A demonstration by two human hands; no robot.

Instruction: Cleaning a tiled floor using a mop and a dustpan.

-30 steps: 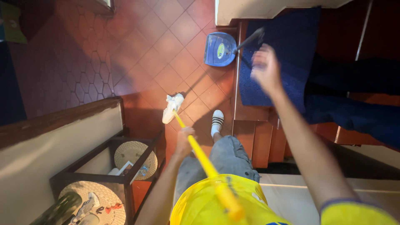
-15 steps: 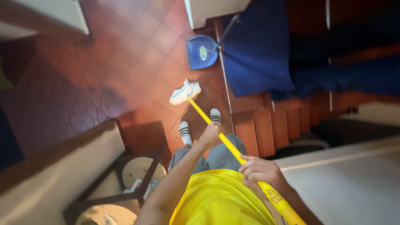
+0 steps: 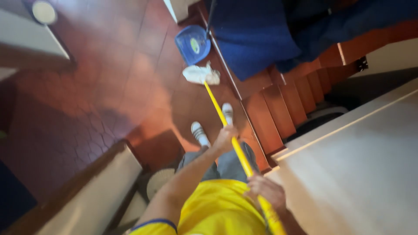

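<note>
head view: my left hand and right hand each wrapped round the yellow mop pole; white mop head on floor nr blue dustpan. risk: could knock dustpan or snag the step.

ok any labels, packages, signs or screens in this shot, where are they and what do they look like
Label: one oval sticker, pale yellow-green, blurred, in the middle of the blue dustpan on the red tile floor, just beyond the white mop head.
Handle print: darker marks on the yellow mop handle near the right hand, too blurred to make out; the left hand grips higher up.
No packages, signs or screens show.
</note>
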